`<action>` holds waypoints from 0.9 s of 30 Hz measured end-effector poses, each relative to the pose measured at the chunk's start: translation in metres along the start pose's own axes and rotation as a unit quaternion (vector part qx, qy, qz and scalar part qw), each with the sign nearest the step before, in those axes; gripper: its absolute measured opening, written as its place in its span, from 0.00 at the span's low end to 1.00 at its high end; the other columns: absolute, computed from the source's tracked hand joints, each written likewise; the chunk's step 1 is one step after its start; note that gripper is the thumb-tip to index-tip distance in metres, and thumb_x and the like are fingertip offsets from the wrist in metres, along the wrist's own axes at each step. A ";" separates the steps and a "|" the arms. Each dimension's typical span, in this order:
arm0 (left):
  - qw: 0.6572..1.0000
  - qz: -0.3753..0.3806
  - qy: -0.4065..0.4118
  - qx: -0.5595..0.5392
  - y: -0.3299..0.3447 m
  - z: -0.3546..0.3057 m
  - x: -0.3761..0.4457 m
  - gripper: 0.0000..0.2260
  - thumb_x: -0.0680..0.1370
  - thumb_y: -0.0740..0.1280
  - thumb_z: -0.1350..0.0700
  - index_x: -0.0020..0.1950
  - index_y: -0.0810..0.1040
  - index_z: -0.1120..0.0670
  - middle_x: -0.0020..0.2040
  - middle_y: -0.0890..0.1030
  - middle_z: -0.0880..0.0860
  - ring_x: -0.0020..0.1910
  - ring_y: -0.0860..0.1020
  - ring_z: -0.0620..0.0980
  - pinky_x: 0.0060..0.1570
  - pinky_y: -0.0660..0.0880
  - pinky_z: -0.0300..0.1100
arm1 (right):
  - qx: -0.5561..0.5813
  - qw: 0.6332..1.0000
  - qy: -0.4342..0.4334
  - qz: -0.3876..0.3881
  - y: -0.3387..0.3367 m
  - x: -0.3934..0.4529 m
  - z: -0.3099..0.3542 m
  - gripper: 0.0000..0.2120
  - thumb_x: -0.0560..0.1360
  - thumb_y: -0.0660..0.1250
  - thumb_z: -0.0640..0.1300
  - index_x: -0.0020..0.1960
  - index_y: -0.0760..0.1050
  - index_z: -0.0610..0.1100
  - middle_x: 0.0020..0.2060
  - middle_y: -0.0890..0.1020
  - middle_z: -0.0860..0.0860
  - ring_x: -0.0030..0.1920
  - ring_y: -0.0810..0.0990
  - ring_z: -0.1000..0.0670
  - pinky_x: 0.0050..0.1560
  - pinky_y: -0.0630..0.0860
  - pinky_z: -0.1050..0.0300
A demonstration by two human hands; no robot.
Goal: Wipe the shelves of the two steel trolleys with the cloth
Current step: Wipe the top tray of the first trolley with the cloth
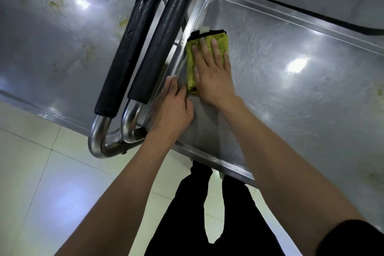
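A folded yellow-green cloth (222,44) with a black edge lies on the top shelf of the right steel trolley (291,97), near its left rim. My right hand (214,72) presses flat on the cloth with fingers straight. My left hand (172,106) rests on that trolley's left rim, fingers bent over the edge beside the cloth. The left steel trolley's top shelf (52,52) shows several yellowish food smears.
Two black foam-covered push handles (145,48) stand side by side between the trolleys, on bent steel tubes (97,137). A pale tiled floor (41,183) lies below. My legs in black trousers stand at the right trolley's near rim. Smears mark the right shelf's far right side.
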State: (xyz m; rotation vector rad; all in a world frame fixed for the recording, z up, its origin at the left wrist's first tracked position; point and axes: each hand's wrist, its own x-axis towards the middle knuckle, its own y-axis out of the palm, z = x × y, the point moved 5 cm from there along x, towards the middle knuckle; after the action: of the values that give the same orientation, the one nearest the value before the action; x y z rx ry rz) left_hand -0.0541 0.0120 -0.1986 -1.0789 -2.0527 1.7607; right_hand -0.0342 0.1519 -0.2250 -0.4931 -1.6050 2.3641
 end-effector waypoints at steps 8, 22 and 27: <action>0.996 0.049 -0.051 0.051 0.013 -0.021 0.001 0.36 0.75 0.60 0.30 0.76 0.60 0.49 0.81 0.52 0.54 0.80 0.49 0.59 0.76 0.55 0.64 | -0.002 0.995 0.102 -0.016 -0.016 -0.081 -0.080 0.27 0.84 0.47 0.51 0.82 0.48 0.49 0.82 0.46 0.49 0.81 0.41 0.44 0.78 0.48 0.35; 0.986 0.062 0.141 0.070 0.068 -0.219 -0.027 0.18 0.78 0.62 0.44 0.66 0.75 0.48 0.68 0.68 0.54 0.71 0.64 0.57 0.61 0.71 0.58 | 0.010 0.976 0.217 -0.037 -0.052 -0.238 -0.235 0.28 0.85 0.48 0.51 0.83 0.45 0.49 0.82 0.43 0.50 0.81 0.38 0.45 0.79 0.43 0.38; 0.988 0.065 0.120 0.078 0.066 -0.220 -0.026 0.15 0.79 0.63 0.46 0.65 0.77 0.47 0.70 0.66 0.53 0.72 0.63 0.57 0.60 0.72 0.60 | 0.003 0.975 0.220 -0.028 -0.054 -0.277 -0.263 0.28 0.85 0.47 0.51 0.83 0.43 0.49 0.82 0.41 0.51 0.80 0.36 0.46 0.79 0.41 0.39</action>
State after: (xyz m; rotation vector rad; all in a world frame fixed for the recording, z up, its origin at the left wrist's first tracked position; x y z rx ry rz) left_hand 0.1221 0.1621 -0.1972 -1.3284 -1.7079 1.7203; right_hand 0.3264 0.2893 -0.2245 -0.8839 -1.3841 2.0315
